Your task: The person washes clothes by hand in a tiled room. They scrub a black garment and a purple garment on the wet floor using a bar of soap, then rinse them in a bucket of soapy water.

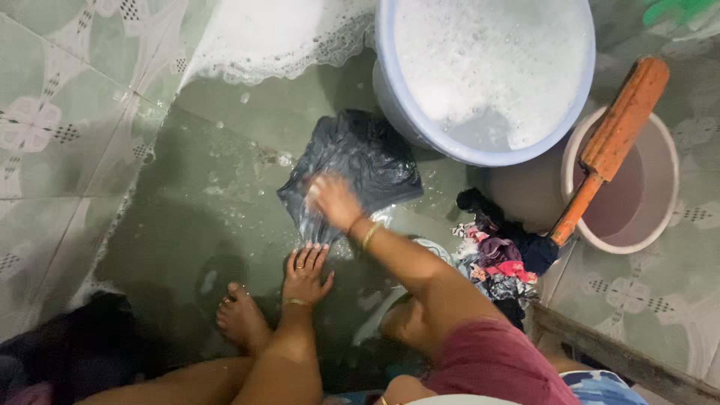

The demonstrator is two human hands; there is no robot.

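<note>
**Two hands on one dark cloth**

One dark, wet, crumpled cloth lay on the soapy tiled floor at the frame's centre, just below the blue basin. The right hand pressed on its lower edge; it was blurred, so I cannot tell how its fingers were set. The left hand lay flat on the wet floor just below the cloth, fingers spread and gripping nothing.

Two round containers stood at upper right: the blue basin held white foam and water, and the pink bucket held a little water. One orange brush, long-handled, leaned across the bucket's rim. One heap of mixed coloured clothes lay between bucket and arm. Foam spread at the top.
</note>
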